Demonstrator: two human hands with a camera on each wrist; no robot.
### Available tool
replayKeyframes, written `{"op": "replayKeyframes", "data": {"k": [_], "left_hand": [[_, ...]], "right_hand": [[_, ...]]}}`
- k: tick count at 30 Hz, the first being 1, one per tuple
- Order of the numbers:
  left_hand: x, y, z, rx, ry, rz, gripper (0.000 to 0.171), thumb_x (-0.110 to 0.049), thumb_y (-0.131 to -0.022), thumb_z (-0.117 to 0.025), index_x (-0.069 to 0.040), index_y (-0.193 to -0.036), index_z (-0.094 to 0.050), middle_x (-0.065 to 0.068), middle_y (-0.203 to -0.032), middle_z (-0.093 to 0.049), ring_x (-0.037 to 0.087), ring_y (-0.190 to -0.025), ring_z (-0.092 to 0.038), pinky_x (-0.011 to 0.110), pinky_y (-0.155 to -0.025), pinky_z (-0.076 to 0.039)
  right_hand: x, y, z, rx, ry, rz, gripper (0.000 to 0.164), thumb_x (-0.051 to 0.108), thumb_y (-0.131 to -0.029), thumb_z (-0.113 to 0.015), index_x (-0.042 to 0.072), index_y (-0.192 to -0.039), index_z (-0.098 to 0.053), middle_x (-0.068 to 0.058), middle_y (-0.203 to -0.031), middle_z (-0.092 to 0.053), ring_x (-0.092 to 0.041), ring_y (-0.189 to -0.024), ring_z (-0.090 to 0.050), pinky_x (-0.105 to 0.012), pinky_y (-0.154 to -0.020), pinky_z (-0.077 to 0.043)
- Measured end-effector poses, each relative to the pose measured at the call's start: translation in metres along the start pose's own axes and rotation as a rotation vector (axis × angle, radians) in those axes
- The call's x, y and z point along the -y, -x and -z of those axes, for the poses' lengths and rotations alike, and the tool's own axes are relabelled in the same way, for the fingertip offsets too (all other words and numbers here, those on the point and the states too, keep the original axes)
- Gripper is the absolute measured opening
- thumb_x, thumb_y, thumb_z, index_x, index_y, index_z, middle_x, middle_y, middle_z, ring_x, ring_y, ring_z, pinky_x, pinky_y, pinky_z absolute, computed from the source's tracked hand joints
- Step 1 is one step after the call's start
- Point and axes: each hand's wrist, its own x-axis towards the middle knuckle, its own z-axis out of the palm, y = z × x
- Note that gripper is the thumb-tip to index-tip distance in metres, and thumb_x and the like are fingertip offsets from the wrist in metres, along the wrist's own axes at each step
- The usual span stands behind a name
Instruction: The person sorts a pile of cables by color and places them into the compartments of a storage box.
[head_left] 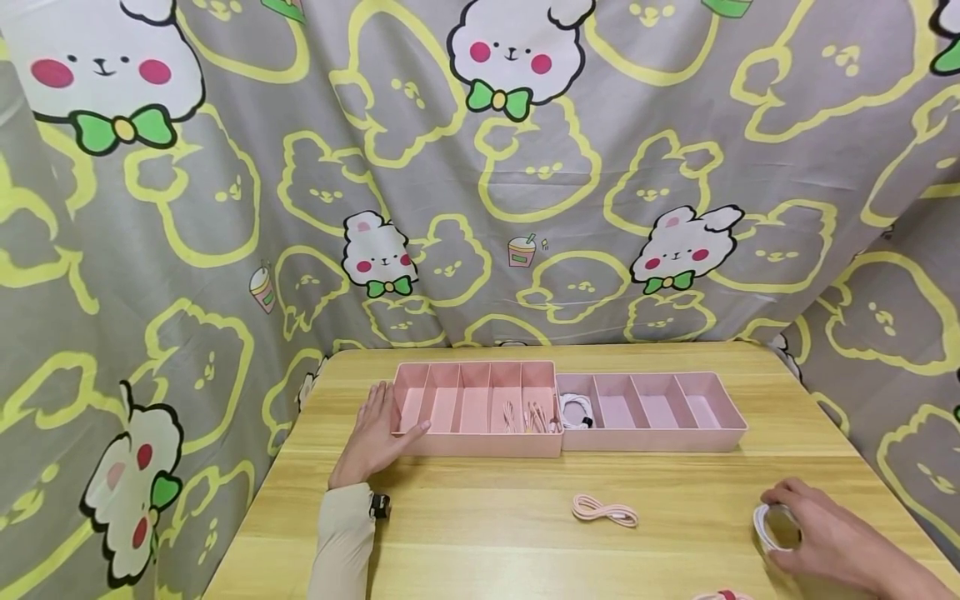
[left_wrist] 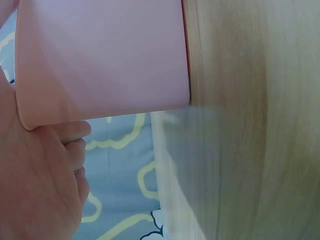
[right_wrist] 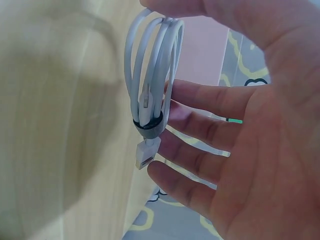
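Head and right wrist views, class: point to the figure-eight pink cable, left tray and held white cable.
Figure-eight pink cable [head_left: 602, 510]: head view, middle strands.
Left tray [head_left: 480, 446]: head view, front wall.
Held white cable [right_wrist: 159, 62]: right wrist view, upper strands.

Matt plast. tray [head_left: 480, 445], wd.-grain tbl [head_left: 480, 517]

Bench: light yellow-brown wood-grain bench [head_left: 480, 512], rounded back corners; grain runs left to right in the head view; soft shadows in both wrist views.
Curtain: grey fabric curtain [head_left: 438, 192] behind the bench and along both sides, hanging in folds; looks bluish in left wrist view.
Line print: thick yellow outlines [head_left: 277, 75] of animal figures, spread across the cloth.
Colour print: white cartoon animal heads [head_left: 517, 42], black-edged, red-pink cheeks, green bow ties [head_left: 480, 98]; one at left lies tipped sideways.
Small print: pink drink cups [head_left: 521, 250] with straws.
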Motion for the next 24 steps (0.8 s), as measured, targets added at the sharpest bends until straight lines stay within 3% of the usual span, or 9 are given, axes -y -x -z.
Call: {"op": "replayKeyframes", "data": {"k": [9, 24], "left_hand": [[0.001, 0.000, 0.000, -0.003, -0.010, 0.000, 0.117, -0.075, -0.092, -0.055, 0.002, -0.165, -0.006, 0.021, -0.175, -0.002, 0.038, -0.163, 0.002, 0.062, -0.131, -0.009], [-0.001, 0.000, 0.002, 0.006, -0.021, 0.002, 0.117, -0.075, -0.092, -0.055, 0.002, -0.165, -0.006, 0.022, -0.174, -0.002, 0.041, -0.163, -0.002, 0.063, -0.131, -0.010]], "right_hand": [[0.003, -0.006, 0.008, -0.053, -0.019, 0.075, 0.061, 0.034, -0.064, -0.096, 0.001, -0.108, -0.069, -0.003, -0.104, -0.062, -0.003, -0.083, -0.058, -0.022, -0.065, -0.049], [0.012, -0.018, 0.022, -0.090, 0.020, 0.079, 0.061, 0.036, -0.062, -0.097, 0.004, -0.107, -0.070, 0.000, -0.103, -0.063, -0.008, -0.084, -0.060, -0.026, -0.067, -0.052]]}}
